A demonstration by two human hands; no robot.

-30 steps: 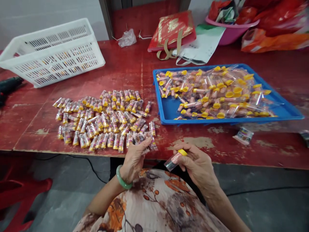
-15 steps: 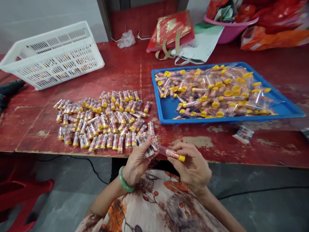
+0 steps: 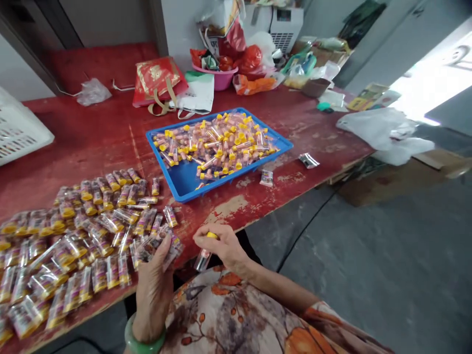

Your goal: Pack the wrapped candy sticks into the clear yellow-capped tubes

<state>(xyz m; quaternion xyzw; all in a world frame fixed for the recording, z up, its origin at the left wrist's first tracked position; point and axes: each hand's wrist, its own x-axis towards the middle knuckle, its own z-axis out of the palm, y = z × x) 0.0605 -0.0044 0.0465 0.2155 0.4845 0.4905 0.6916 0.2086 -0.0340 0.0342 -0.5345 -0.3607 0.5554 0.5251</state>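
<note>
My left hand (image 3: 155, 285), with a green bangle at the wrist, is closed on a bunch of small printed plastic sleeves (image 3: 175, 251) near the table's front edge. My right hand (image 3: 230, 248) grips a clear tube (image 3: 202, 260) by its yellow-capped end. The tube tilts down, its clear end lowest, over my lap and apart from the sleeves. To the left lie many tubes with printed sleeves on them (image 3: 99, 236), in rough rows. Beyond my hands, a blue tray (image 3: 180, 184) carries a heap of yellow-capped tubes (image 3: 217, 140) without printed sleeves.
Two small printed packets (image 3: 266, 178) (image 3: 309, 161) lie right of the tray. Behind it are a red gift bag (image 3: 158, 81), a white bag (image 3: 197, 96) and a pink basin (image 3: 221, 79). A white basket (image 3: 22, 128) stands at far left; a cardboard box (image 3: 405, 177) is at right.
The view has swung to the right. The tube in my right hand has moved away from the sleeves and now points downward; before, its clear end met them. My left hand still holds the sleeves.
</note>
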